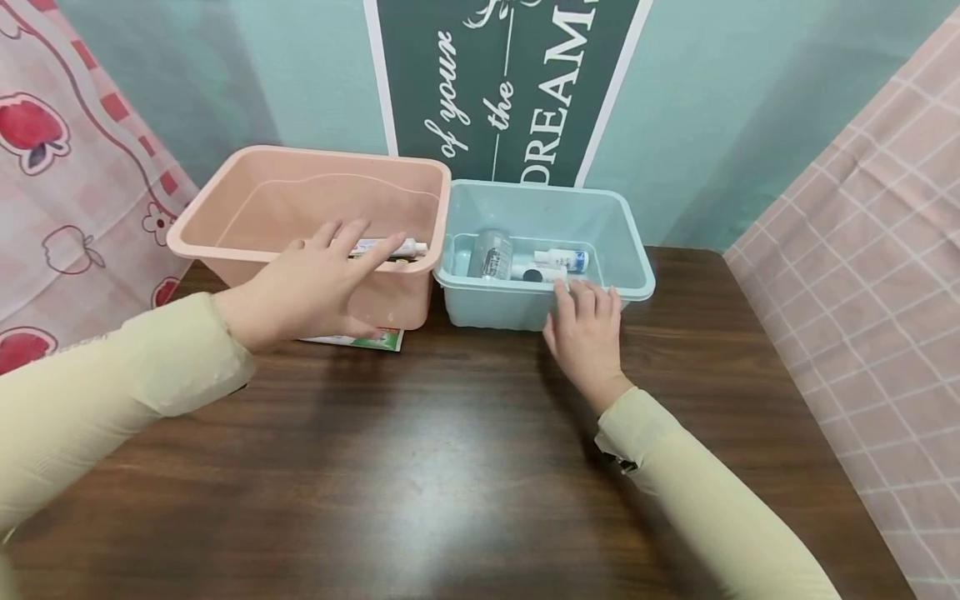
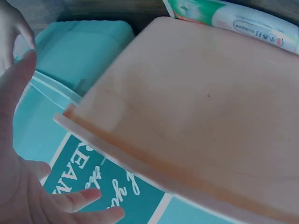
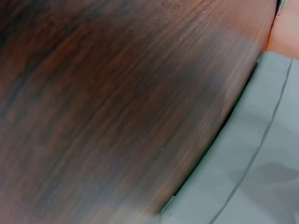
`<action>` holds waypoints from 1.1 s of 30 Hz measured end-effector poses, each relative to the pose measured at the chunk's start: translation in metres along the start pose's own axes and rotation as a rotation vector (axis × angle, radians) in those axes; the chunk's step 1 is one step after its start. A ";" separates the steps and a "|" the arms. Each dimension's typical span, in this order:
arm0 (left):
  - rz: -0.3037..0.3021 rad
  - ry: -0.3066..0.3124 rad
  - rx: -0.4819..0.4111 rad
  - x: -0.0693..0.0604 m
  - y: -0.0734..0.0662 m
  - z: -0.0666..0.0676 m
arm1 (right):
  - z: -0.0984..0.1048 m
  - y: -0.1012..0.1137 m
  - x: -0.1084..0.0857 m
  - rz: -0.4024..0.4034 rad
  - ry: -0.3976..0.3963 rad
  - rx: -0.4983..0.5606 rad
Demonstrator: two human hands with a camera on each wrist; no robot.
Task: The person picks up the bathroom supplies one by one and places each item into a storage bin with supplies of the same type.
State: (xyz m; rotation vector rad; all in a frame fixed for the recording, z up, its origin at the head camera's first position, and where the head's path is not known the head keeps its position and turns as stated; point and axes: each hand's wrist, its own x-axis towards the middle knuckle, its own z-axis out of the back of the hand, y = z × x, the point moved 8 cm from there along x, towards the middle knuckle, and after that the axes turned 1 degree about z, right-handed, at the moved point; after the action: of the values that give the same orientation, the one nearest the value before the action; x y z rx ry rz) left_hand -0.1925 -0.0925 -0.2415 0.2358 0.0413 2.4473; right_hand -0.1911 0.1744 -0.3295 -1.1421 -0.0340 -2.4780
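My left hand (image 1: 307, 287) hovers in front of the pink bin (image 1: 225, 250), its fingers spread over the front rim and nothing held. Behind those fingers a white tube (image 1: 408, 247) lies inside the bin, partly hidden. At the front rim of the blue bin (image 1: 495, 312) is my right hand (image 1: 588, 337), fingertips at the edge. The blue bin contains a clear bottle (image 1: 495, 254), a small white bottle with a blue label (image 1: 562, 259) and a white item with a dark round end (image 1: 543, 273). My right hand is out of the right wrist view.
A green and white tube (image 2: 252, 25), like toothpaste, lies on the table beside the pink bin. The dark wooden table (image 1: 420, 467) stretches in front of both bins. A lettered banner (image 1: 517, 92) hangs behind, and a checked pink cloth (image 1: 870, 275) borders the right side.
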 end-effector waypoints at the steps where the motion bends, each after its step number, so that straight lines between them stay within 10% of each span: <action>1: -0.024 -0.026 0.006 -0.003 -0.004 0.001 | 0.000 0.000 0.000 0.001 -0.004 0.002; 11: -0.141 -0.122 0.111 -0.028 -0.023 0.000 | -0.001 0.001 -0.002 -0.001 0.008 0.002; 33: -0.190 0.069 -0.021 -0.044 -0.018 -0.072 | 0.001 0.001 0.000 0.001 -0.008 -0.006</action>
State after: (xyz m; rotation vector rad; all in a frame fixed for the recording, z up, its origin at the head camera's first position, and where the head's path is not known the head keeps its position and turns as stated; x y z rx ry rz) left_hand -0.1607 -0.1039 -0.3207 0.1315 0.0658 2.2650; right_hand -0.1897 0.1738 -0.3286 -1.1539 -0.0283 -2.4748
